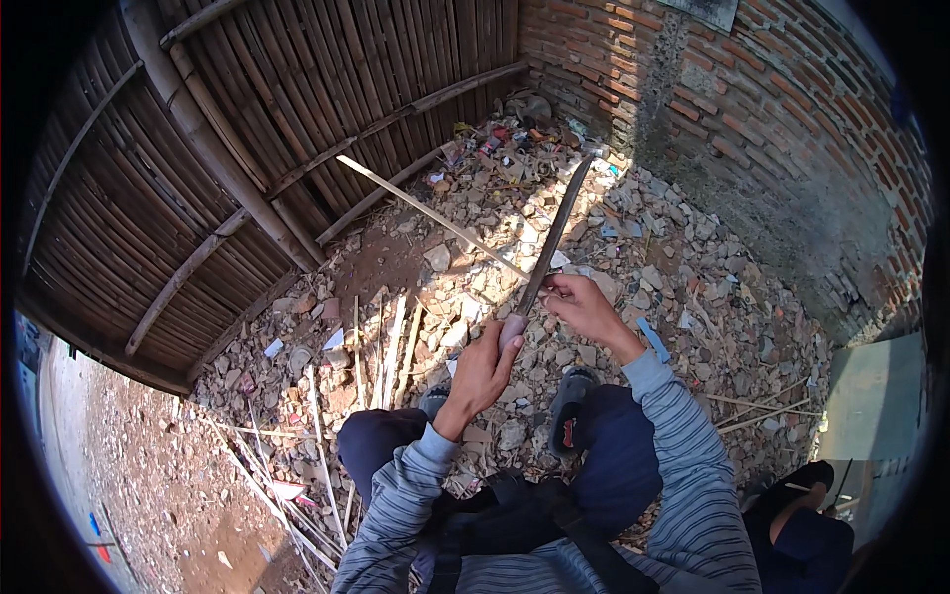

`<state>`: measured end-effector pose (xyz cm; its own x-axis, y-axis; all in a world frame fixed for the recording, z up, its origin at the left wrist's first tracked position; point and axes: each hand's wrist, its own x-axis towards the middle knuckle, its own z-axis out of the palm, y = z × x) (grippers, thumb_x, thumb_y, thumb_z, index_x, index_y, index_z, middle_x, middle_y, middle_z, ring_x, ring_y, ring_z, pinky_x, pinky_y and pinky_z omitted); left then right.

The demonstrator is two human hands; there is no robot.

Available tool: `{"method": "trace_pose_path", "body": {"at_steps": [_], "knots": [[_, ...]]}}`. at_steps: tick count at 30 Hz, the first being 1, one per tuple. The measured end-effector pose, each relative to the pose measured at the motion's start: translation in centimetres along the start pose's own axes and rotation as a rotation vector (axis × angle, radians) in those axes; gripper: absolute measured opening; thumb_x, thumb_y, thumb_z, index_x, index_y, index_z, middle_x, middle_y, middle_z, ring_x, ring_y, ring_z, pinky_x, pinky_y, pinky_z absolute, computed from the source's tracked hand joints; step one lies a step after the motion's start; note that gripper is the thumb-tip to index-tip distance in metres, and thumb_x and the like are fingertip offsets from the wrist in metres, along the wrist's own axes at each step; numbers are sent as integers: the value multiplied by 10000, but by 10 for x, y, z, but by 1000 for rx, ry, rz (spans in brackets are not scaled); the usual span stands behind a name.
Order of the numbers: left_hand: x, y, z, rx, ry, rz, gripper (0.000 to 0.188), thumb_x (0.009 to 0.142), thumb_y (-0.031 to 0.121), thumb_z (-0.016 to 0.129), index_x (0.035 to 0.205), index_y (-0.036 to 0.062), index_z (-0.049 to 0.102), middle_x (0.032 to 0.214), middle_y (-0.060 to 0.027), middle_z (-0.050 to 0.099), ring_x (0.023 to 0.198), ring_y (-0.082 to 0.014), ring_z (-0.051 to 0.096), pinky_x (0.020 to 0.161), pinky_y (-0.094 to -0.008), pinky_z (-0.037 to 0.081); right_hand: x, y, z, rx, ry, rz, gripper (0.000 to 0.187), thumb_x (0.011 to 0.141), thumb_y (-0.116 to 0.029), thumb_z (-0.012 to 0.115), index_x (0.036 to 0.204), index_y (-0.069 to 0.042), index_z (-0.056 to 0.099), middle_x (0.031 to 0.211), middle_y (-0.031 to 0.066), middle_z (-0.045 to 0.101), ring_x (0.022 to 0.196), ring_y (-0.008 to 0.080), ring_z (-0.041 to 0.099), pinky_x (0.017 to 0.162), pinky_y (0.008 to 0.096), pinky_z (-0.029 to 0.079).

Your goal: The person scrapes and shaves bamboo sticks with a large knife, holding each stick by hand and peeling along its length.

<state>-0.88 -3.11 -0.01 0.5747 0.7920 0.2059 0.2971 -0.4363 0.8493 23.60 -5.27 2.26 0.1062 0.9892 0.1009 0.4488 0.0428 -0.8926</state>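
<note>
My left hand (482, 370) is wrapped round the pale handle of a machete (560, 226), whose long dark blade points up and away to the right. Closed fingers of my right hand (586, 313) pinch the near end of a thin bamboo strip (432, 215), close against the blade. From there the strip runs off to the far left, crossing the blade near its lower part. Its gripped end is partly hidden by the blade and my fingers. Both hands are in front of me, above the rubble between my knees.
Broken stone and brick rubble (693, 287) covers the ground. Several cut bamboo strips (393, 348) lie by my left leg. A bamboo wall (297, 109) rises at left, a brick wall (782, 129) at right. Another person's leg (807, 543) shows at lower right, near a pale panel (873, 401).
</note>
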Motion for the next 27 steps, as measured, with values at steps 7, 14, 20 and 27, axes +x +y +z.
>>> {"method": "trace_pose_path", "body": {"at_steps": [7,14,20,27], "knots": [[-1,-2,-11,-49,-149,-67,436,1081,437,555,1097,4,501,780,-273,661,761,-503,672,680,-578,479,-3,-22,-2,372,-205,323,231,1042,-94,577,1197,33,691,793,-42,484,631,40,397,540,230,313],[1,3,-8,130,-21,2,494,1010,488,677,1106,17,559,710,-259,667,672,-483,683,599,-554,497,-2,-19,-7,690,-297,409,262,1053,-118,523,1219,35,655,844,3,560,622,67,454,533,239,353],[-1,4,-4,193,48,16,477,1014,490,668,1110,39,549,677,-246,666,644,-470,687,563,-563,504,-1,-17,-8,780,-363,379,256,1076,-94,491,1250,30,631,902,46,630,614,61,476,533,235,382],[4,-7,3,280,82,48,437,1014,448,684,1156,65,528,671,-232,665,603,-445,683,537,-545,498,1,-27,-7,763,-311,361,208,1068,-44,529,1260,15,582,897,46,624,580,42,437,516,206,350]]}}
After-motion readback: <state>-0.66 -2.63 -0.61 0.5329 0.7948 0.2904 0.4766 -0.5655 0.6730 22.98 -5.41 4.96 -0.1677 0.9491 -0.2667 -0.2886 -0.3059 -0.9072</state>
